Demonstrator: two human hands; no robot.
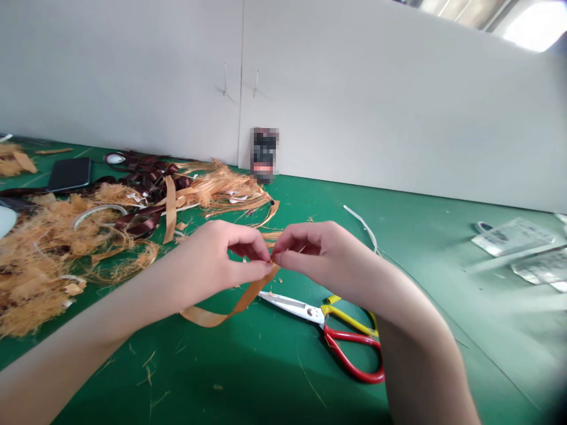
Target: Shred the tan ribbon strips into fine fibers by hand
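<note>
A tan ribbon (243, 302) is pinched at one end between both hands, and its length curves down to the left under my left forearm. My left hand (233, 254) holds it between thumb and fingertips. Meeting it at the same spot, my right hand (310, 248) is also closed in a pinch on the ribbon's end. The fingers cover the exact point of contact. Just below the hands lie scissors (316, 313) with one red and one yellow handle, their blades closed and pointing left; my right forearm partly covers the handles.
Frayed tan fibres (39, 260) pile up on the left of the green table (212, 372). Behind them are dark brown ribbons (150, 171), a phone-like dark slab (69, 174) and a bundle of tan strands (225, 186). Clear plastic packets (511, 236) lie right. A pale partition (376, 100) stands behind.
</note>
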